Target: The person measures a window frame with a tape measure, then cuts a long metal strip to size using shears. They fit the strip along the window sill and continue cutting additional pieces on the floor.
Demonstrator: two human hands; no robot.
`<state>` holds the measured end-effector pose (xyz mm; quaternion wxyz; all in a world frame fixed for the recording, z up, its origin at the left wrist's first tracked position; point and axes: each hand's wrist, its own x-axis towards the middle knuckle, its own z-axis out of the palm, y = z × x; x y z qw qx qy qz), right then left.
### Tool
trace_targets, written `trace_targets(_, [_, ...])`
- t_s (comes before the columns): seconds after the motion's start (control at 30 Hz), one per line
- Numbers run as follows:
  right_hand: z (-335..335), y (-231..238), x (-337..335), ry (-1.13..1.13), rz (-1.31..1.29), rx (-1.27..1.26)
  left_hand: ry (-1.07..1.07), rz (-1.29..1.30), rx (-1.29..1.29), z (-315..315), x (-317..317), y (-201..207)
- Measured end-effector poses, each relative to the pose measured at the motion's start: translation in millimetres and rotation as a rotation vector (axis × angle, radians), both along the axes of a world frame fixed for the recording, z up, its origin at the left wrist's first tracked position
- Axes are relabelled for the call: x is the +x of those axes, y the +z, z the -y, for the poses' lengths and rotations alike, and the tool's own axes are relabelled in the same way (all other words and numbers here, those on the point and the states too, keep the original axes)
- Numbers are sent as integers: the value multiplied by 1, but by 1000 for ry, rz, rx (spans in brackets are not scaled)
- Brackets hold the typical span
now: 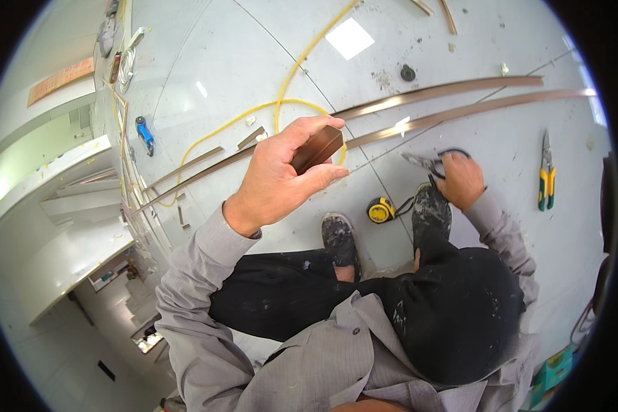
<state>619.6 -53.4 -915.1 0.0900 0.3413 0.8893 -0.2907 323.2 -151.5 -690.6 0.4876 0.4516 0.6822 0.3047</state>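
My left hand is raised above the floor, its thumb and fingers closed around a bronze-coloured metal trim strip. The strip's folded end faces up; how far it runs below the hand is hidden. Low near my right shoe, my right hand grips a pair of scissors by the dark looped handles, blades pointing left. Between my shoes and just ahead of them lies a yellow and black tape measure. Two long bronze trim strips stretch across the floor beyond my hands.
Pliers-like snips with yellow and green handles lie at the right. A yellow hose curves over the tiles. At the left are a blue tool, short trim offcuts and a white stepped structure. A dark round object sits farther ahead.
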Motion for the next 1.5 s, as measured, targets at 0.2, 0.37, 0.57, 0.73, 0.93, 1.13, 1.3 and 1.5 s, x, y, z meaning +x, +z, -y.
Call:
trace_targets(0.2, [-2, 48, -9, -62, -226, -196, -40, -55, -9, -2, -5, 15])
trace_targets(0.37, [19, 105, -109, -13, -591, -1286, -69, 246, -56, -11, -7, 12])
trace_targets(0.57, [75, 127, -189, -12, -796, -1329, -191, 59, -34, -15, -13, 7])
trace_targets(0.73, [66, 89, -195, -112, -708, -1063, -141, -328, 54, 31, -31, 2])
trace_targets(0.93, [-59, 49, -128, -520, -976, -1430, -46, -597, -80, 207, -107, -11])
trace_targets(1.13, [-151, 57, -52, -688, -1035, -1267, 74, -905, -406, 396, -110, -84])
trace_targets(1.3, [-159, 74, -44, -657, -1007, -1164, 214, -999, -266, 421, -109, -152])
trace_targets(1.5, [-128, 38, -25, -742, -599, -928, 379, -1008, -54, 394, -104, -151])
